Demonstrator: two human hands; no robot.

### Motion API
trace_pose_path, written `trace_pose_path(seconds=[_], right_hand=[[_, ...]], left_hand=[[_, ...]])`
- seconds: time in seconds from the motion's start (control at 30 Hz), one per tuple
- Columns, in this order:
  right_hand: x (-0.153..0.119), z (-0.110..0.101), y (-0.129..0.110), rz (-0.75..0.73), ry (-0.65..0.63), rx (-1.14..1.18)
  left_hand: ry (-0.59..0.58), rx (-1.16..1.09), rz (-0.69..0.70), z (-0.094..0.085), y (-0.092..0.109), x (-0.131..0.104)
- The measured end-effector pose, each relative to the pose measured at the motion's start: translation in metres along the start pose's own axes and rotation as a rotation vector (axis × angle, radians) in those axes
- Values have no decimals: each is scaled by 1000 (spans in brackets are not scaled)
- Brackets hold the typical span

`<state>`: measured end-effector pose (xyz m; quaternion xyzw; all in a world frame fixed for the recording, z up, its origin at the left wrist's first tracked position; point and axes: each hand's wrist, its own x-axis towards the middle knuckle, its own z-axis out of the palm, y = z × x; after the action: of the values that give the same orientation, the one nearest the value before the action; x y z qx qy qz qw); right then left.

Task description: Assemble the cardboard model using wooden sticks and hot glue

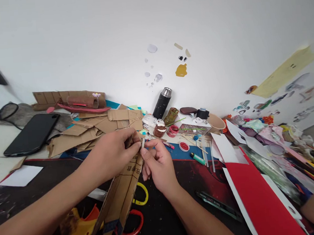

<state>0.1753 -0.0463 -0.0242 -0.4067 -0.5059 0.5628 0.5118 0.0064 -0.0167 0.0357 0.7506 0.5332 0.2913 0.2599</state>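
Over the dark mat, a long folded piece of brown cardboard with printed characters slants toward me. My left hand grips its far end from the left, fingers bent over the edge. At the same end, my right hand has thumb and forefinger pinched together by a small white strip. The fingertips of both hands nearly meet there. Below the cardboard lie scissors with a yellow handle loop and a red handle loop, partly covered by it. A yellow cut-out piece lies to the left.
Cardboard scraps pile up behind my left hand, near a black phone. A black flask and paint jars stand by the wall. On the right are a utility knife, red paper and heaped craft materials.
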Motion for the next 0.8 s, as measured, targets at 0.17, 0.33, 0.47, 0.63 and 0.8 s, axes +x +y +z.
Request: trace_pose_path(seconds=[0.17, 0.33, 0.47, 0.63, 0.8], right_hand=[[-1, 0, -2, -8, 0, 3], [-3, -1, -4, -13, -1, 4], [-4, -1, -5, -15, -4, 12], [-5, 0, -7, -18, -10, 26], [-6, 1, -8, -28, -11, 42]], left_hand=[[14, 11, 9, -2, 4, -3], [35, 12, 29, -1, 5, -4], [52, 11, 42, 0, 5, -6], [69, 8, 59, -1, 6, -8], [82, -1, 64, -1, 9, -10]])
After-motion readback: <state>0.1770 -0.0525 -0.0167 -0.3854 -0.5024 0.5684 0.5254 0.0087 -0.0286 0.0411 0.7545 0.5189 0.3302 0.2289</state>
